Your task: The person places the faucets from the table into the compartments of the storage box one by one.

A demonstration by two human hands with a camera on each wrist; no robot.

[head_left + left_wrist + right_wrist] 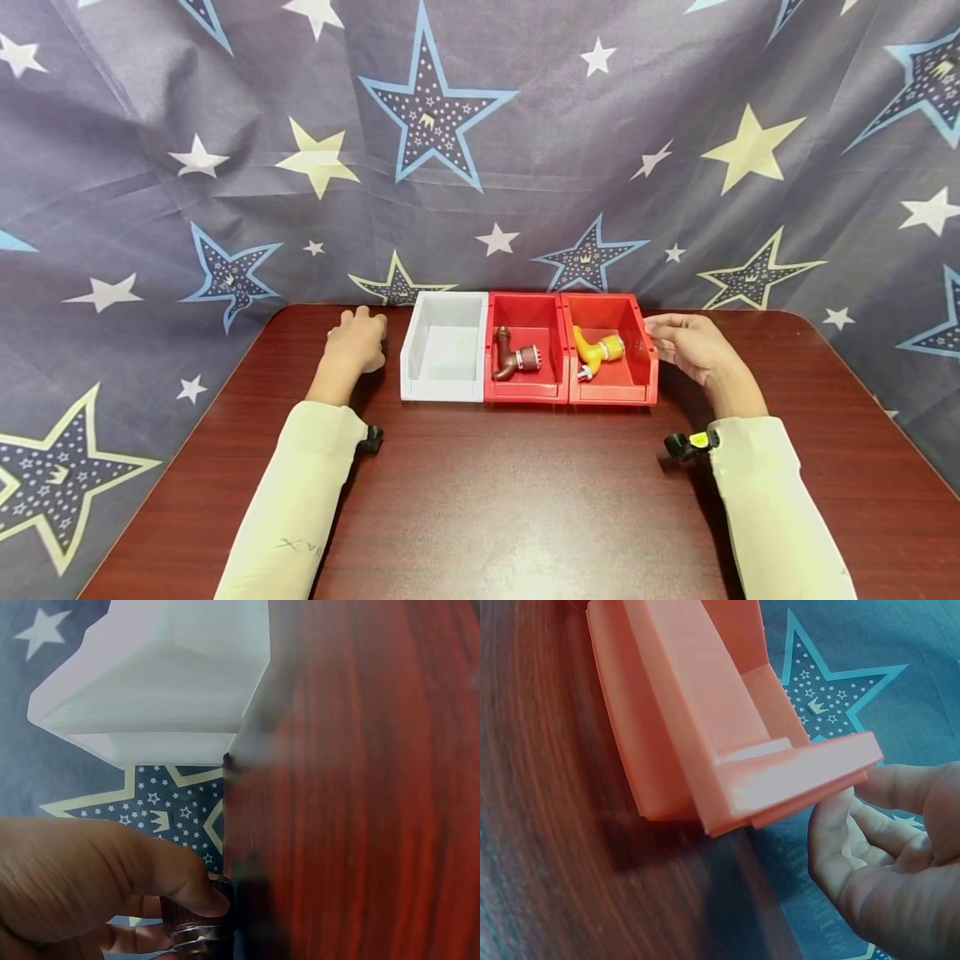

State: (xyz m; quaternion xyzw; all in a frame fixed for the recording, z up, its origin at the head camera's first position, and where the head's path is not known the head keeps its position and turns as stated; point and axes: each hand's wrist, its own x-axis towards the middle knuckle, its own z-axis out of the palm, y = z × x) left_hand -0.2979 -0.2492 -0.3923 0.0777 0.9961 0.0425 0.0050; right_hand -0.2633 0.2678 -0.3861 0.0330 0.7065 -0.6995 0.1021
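At the left of the table, my left hand [356, 340] is beside the white bin [442, 390]. In the left wrist view its thumb and fingers grip a dark brown ridged, ringed cylindrical piece [201, 932]; the rest of it is hidden. My right hand [690, 343] pinches the outer side rim of the orange-red bin [611, 395] between thumb and forefinger. A yellow plastic tap [612, 347] lies inside that bin. The red bin [527, 392] in the middle contains a brown plastic tap [528, 358] with a ridged knob.
The three open-front bins stand in a row, side by side, near the back edge of the dark red wooden table [510, 483]. Directly behind hangs a grey star-patterned cloth [525, 208].
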